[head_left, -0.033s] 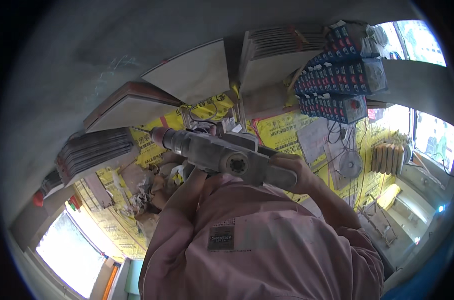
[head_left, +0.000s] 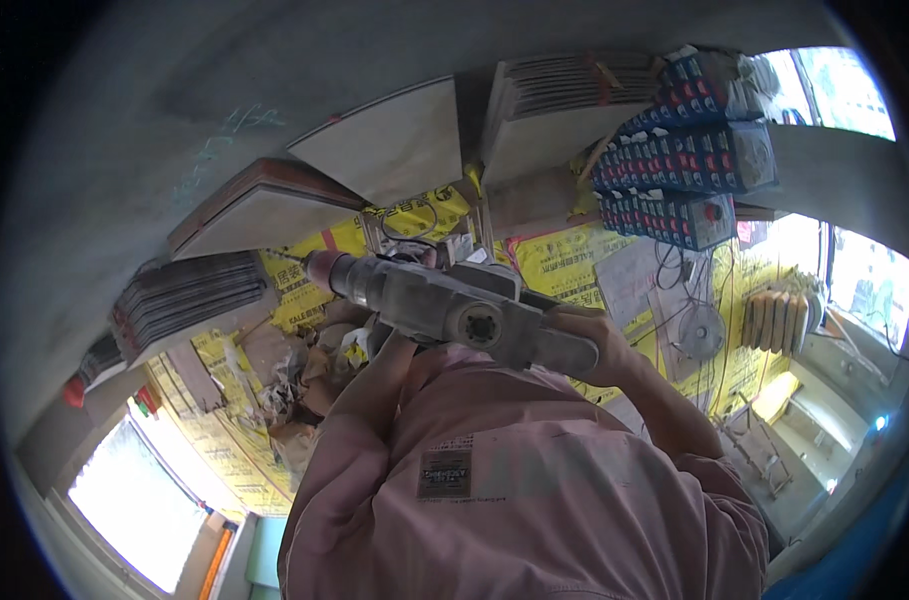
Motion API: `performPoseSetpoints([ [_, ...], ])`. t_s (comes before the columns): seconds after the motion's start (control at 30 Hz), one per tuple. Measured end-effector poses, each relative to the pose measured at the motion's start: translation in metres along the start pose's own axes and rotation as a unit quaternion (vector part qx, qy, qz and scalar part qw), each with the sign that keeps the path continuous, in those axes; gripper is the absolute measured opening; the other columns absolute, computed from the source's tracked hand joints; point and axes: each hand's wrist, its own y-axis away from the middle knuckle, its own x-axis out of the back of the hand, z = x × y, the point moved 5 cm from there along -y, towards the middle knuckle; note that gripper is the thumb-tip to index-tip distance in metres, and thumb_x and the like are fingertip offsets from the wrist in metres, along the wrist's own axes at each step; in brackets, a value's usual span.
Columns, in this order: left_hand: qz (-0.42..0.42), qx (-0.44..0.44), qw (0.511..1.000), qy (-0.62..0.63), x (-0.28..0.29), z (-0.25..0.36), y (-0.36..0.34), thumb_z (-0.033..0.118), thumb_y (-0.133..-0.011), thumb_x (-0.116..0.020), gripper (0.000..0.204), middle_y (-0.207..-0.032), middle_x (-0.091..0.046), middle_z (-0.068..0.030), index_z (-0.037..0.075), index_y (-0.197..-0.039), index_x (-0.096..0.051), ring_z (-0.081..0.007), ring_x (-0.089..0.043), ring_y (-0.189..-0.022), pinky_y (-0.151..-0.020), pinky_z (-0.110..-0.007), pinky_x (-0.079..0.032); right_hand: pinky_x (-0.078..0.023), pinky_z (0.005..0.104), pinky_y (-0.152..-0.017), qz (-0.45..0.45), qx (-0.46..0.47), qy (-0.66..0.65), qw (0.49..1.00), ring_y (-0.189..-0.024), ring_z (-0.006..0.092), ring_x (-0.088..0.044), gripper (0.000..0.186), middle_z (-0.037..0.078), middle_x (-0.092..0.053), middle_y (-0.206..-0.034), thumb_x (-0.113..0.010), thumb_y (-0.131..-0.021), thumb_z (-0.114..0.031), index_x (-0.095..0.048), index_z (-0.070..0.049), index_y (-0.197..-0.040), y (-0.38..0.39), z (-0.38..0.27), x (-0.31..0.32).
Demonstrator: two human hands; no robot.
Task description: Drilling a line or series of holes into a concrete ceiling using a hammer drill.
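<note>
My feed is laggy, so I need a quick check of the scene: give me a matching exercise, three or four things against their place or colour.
Things:
1. rotary hammer drill
2. stacked boxes
3. floor sheeting
4. leaning tile

Descriptions:
A. yellow with print
B. pale slab against the grey wall
C. blue, piled at upper right
D. grey, held in both hands

Pairs: 1-D, 2-C, 3-A, 4-B

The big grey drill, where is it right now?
In the head view the grey drill sits mid-picture, held in both hands: right hand at its rear, left hand underneath, above the pink shirt.
</note>
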Motion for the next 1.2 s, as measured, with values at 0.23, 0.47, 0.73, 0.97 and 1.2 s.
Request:
performPoseSetpoints([
  [0.23,-0.025,-0.157,0.983,-0.092,0.068,-0.050,-0.010,0.033,-0.105,-0.058,0.029,-0.117,-0.067,-0.0071,0.011,-0.123,-0.065,-0.0232,-0.062,-0.109,-0.093,-0.040,-0.048,-0.056,0.0408,-0.084,0.036,-0.058,0.021,0.997,-0.100,0.0387,-0.072,0.049,0.022,-0.071,-0.110,-0.084,-0.074,-0.012,-0.068,0.004,-0.117,-0.048,-0.038,-0.078],
  [0.47,-0.053,-0.355,0.883,-0.302,0.136,-0.167,-0.013,0.032,-0.104,-0.056,0.026,-0.118,-0.067,-0.0037,0.014,-0.122,-0.063,-0.0144,-0.065,-0.105,-0.094,-0.030,-0.053,-0.056,0.0405,-0.080,0.065,-0.155,0.107,0.980,-0.096,0.0383,-0.073,0.048,0.022,-0.072,-0.106,-0.085,-0.074,-0.013,-0.068,0.001,-0.118,-0.127,-0.129,-0.190],
  [0.73,-0.153,-0.071,0.986,0.008,0.276,-0.131,-0.027,0.032,-0.105,-0.056,0.029,-0.122,-0.065,-0.0045,0.013,-0.126,-0.061,-0.0153,-0.062,-0.110,-0.098,-0.032,-0.051,-0.055,0.0449,-0.086,0.058,-0.071,0.107,0.990,-0.100,0.0409,-0.069,0.049,0.021,-0.070,-0.106,-0.084,-0.074,-0.016,-0.067,-0.001,-0.118,-0.163,-0.185,-0.267],
  [0.97,-0.134,0.036,0.990,-0.010,0.346,-0.126,-0.025,0.032,-0.105,-0.055,0.032,-0.126,-0.063,-0.0052,0.012,-0.130,-0.058,-0.0162,-0.060,-0.115,-0.101,-0.033,-0.048,-0.053,0.0466,-0.086,0.060,0.003,0.007,0.998,-0.100,0.0388,-0.067,0.053,0.016,-0.070,-0.105,-0.082,-0.071,-0.017,-0.066,-0.005,-0.120,-0.172,-0.157,-0.271],
  [1.2,-0.129,0.088,0.987,-0.049,0.324,-0.114,-0.015,0.032,-0.105,-0.054,0.035,-0.130,-0.061,-0.0059,0.011,-0.134,-0.056,-0.0170,-0.057,-0.119,-0.104,-0.035,-0.046,-0.053,0.0480,-0.080,0.048,0.061,-0.067,0.995,-0.094,0.0370,-0.068,0.045,0.014,-0.071,-0.101,-0.078,-0.076,-0.022,-0.068,-0.009,-0.118,-0.177,-0.097,-0.236],
])
